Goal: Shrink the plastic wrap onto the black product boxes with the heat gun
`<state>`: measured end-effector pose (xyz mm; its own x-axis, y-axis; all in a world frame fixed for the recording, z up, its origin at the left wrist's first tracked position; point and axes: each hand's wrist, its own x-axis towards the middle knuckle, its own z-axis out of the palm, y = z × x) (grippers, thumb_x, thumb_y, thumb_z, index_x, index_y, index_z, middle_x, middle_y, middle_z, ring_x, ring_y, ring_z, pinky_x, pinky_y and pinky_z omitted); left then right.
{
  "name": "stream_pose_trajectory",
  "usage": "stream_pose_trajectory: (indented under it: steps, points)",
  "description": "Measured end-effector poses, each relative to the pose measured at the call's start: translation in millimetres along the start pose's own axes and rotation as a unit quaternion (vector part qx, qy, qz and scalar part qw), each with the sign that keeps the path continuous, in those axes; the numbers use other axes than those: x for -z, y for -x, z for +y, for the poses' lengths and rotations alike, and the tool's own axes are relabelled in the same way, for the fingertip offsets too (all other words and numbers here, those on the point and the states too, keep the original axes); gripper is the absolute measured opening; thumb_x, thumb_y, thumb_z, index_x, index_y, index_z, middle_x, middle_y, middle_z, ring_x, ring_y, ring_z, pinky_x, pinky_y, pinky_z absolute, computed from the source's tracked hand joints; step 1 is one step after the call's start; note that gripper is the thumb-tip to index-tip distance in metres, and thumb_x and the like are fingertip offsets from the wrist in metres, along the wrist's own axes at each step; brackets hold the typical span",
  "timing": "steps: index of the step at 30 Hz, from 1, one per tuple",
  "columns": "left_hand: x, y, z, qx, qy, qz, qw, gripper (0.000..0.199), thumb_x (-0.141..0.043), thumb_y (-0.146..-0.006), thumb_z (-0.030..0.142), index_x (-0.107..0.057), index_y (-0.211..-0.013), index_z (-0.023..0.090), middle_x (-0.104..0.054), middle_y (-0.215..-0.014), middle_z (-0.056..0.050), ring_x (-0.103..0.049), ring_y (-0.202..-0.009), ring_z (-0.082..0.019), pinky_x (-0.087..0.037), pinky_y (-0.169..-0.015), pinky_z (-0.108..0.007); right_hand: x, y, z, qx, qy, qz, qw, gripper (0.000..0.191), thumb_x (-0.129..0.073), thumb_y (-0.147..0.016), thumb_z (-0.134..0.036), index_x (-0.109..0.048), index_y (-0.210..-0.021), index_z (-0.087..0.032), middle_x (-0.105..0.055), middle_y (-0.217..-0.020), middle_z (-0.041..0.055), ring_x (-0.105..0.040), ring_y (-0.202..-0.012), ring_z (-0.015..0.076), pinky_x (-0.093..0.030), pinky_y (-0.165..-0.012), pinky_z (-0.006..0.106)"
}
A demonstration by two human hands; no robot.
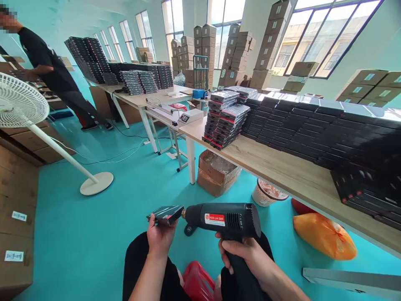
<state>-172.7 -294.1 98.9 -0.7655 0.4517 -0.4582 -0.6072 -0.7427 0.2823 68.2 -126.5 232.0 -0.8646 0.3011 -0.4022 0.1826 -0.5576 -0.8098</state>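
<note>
A flat black box [166, 212] with a shiny film surface and a red patch rests in my left hand [159, 236], gripped from below. My right hand [241, 251] is wrapped around the handle of a black heat gun [230, 217] with a red and white label. The nozzle of the heat gun points left, right at the near end of the box; I cannot tell whether they touch. Between my knees a red plastic stool [199, 280] shows in part.
To the right, a wooden table [266, 156] bears a long stack of black boxes [300, 125] and film-wrapped boxes [227, 119]. Under it are a carton [217, 171], a basket [266, 194] and an orange bag [324, 236]. A white fan [62, 142] and a person [53, 67] are at left.
</note>
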Motion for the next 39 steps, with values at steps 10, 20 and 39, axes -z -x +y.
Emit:
stream_pose_trajectory:
  steps: [10,20,39]
  points:
    - [-16.2,7,2,0.017,-0.074,0.053,0.996,0.050,-0.053,-0.077,0.016,-0.063,-0.126,0.015,-0.077,-0.097,-0.011,-0.074,-0.086,-0.029,-0.059,-0.082,-0.046,31,1,-8,-0.011,-0.058,0.003,0.998,0.041,-0.082,-0.074,-0.042,-0.071,-0.099,-0.012,-0.065,-0.075,0.0030,-0.057,-0.056,0.0131,-0.041,-0.048,0.025]
    - [-17.4,4,6,-0.002,-0.124,0.029,0.992,0.035,-0.053,-0.063,0.007,-0.072,-0.090,0.018,-0.074,-0.074,-0.004,-0.070,-0.069,-0.023,-0.057,-0.069,-0.036,42,27,-12,-0.044,-0.007,-0.026,0.999,0.043,-0.085,-0.069,-0.043,-0.071,-0.096,-0.012,-0.065,-0.073,0.0036,-0.057,-0.053,0.0137,-0.039,-0.046,0.026]
    - [3.2,22,-29,0.079,-0.315,-0.017,0.946,0.029,-0.057,-0.061,0.005,-0.071,-0.085,0.014,-0.069,-0.067,-0.003,-0.066,-0.061,-0.023,-0.053,-0.062,-0.036,19,-13,-28,-0.036,-0.011,-0.012,0.999,0.033,-0.078,-0.077,-0.038,-0.071,-0.095,-0.012,-0.067,-0.073,0.0038,-0.062,-0.057,0.0146,-0.045,-0.050,0.025]
